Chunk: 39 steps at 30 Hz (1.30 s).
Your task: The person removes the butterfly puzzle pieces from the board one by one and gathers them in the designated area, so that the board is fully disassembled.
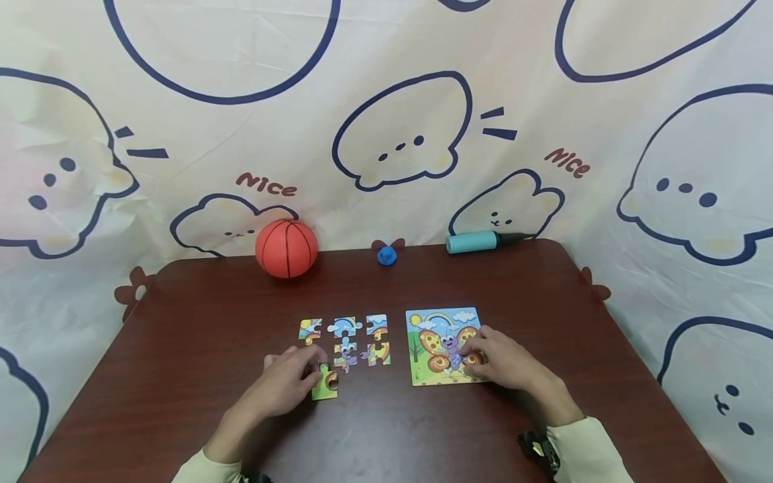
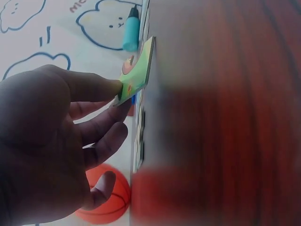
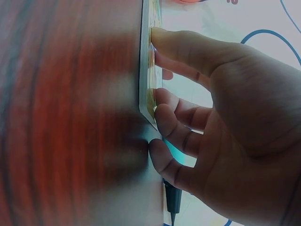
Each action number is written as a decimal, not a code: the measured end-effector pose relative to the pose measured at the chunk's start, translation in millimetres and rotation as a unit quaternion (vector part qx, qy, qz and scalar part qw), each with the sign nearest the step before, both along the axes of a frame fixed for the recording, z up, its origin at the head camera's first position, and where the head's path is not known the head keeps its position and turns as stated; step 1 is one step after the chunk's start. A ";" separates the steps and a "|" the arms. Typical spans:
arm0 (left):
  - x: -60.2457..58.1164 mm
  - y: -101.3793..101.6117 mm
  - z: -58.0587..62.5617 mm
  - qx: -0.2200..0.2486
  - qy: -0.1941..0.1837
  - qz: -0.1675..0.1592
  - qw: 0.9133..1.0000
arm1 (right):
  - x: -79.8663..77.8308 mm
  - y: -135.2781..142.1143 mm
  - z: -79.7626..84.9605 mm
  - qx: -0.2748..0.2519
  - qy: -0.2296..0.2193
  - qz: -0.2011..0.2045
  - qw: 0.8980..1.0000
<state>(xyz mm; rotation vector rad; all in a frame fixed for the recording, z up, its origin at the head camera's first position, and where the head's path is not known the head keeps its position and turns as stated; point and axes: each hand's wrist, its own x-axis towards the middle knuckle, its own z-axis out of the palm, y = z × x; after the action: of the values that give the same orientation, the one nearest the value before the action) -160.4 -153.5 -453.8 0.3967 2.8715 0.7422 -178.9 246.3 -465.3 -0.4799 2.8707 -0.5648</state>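
My left hand (image 1: 282, 384) pinches a green jigsaw puzzle piece (image 2: 138, 74) between thumb and forefinger. The left wrist view has that piece tilted, raised at least partly off the table. Just beyond this hand lie several loose pieces, among them a rainbow piece (image 1: 345, 327) and a corner piece with a sun (image 1: 310, 328). On the right is a square butterfly puzzle board (image 1: 423, 376). My right hand (image 1: 510, 359) rests on the board's right side, thumb and fingertips touching its surface with fingers loosely bent. Its fingers cover part of the butterfly's right wing.
Along the back edge of the brown table (image 1: 386, 436) stand a red toy basketball (image 1: 286, 248), a small blue object (image 1: 386, 255) and a teal cylinder with a black tip (image 1: 474, 242). A printed cloth (image 1: 398, 40) hangs behind the table and at its sides.
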 end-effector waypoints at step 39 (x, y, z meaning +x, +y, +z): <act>4.6 -20.5 -2.6 -0.035 0.006 0.047 0.998 | 1.1 1.4 -1.3 0.000 0.002 0.013 1.000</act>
<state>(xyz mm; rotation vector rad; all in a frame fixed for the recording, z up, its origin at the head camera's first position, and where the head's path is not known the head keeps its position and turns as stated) -155.9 -174.0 -456.3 0.2595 2.9356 0.6551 -177.7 247.7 -466.6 -0.5170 2.8648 -0.5591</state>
